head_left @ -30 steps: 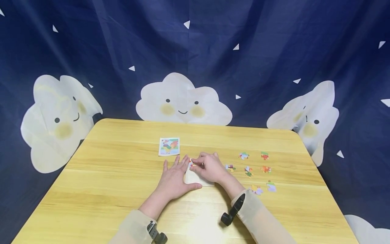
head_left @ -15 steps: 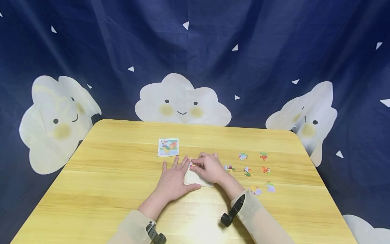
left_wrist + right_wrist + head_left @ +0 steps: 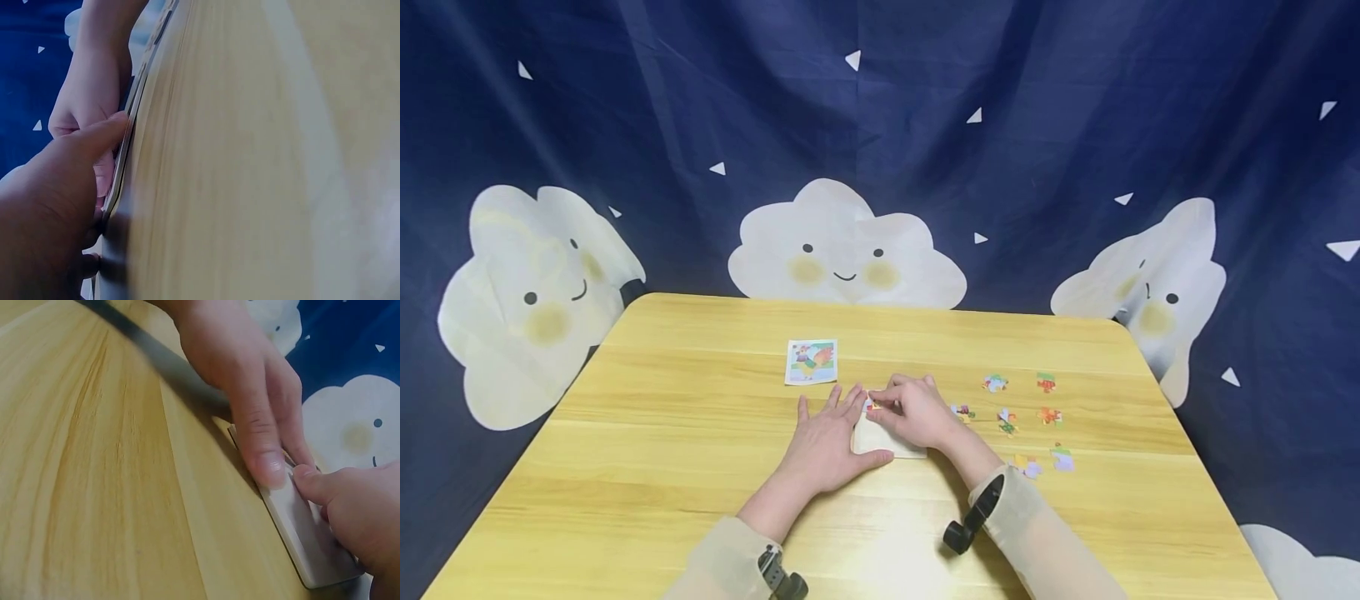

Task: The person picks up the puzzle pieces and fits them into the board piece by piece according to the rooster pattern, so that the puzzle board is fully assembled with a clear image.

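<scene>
A small white puzzle tray [image 3: 880,440] lies flat on the table between both hands. My left hand [image 3: 822,450] spreads its fingers along the tray's left side, its thumb resting on the front edge. At the far left corner of the tray, my right hand [image 3: 919,414] pinches a colourful puzzle piece [image 3: 872,404] with thumb and fingertips, which partly cover it. In the right wrist view, the white tray [image 3: 306,534] shows from its side, with the left thumb over its edge. The left wrist view catches both hands meeting at the thin tray's edge.
Several loose puzzle pieces [image 3: 1050,416] lie spread on the table to the right of the tray. A square picture card [image 3: 811,362] of a bird sits behind the left hand. Beyond the wooden table [image 3: 647,433] hangs a dark blue curtain [image 3: 910,125] with clouds.
Both hands keep nearly the same pose at the tray, the right fingers still on the puzzle piece. The whole head view has shifted slightly.
</scene>
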`<action>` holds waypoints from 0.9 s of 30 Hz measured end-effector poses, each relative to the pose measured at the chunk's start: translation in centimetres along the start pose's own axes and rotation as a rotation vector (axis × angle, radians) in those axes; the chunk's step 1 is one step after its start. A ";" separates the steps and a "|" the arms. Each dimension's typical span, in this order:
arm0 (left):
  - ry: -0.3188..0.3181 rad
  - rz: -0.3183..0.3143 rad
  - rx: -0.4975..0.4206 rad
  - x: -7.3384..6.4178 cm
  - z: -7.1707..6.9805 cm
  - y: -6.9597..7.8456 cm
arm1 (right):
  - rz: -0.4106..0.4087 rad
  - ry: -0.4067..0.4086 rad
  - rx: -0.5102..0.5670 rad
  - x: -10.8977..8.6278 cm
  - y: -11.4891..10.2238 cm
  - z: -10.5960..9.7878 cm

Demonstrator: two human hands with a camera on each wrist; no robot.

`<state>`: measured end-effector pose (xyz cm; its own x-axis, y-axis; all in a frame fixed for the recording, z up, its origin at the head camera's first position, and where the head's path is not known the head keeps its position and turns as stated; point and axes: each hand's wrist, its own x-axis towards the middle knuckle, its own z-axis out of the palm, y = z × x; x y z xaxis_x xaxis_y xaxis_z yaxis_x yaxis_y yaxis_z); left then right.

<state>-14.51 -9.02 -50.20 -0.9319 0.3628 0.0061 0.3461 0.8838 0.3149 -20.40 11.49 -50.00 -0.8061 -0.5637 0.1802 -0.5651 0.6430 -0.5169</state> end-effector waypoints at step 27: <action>-0.021 0.006 -0.016 -0.1 -0.3 -0.2 | 0.007 -0.051 0.279 -2.7 0.9 -6.7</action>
<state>-14.51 -9.33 -49.98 -0.9272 0.3744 -0.0116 0.3499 0.8766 0.3303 -19.93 17.10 -45.36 -0.7958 -0.5898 0.1372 -0.4840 0.4834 -0.7294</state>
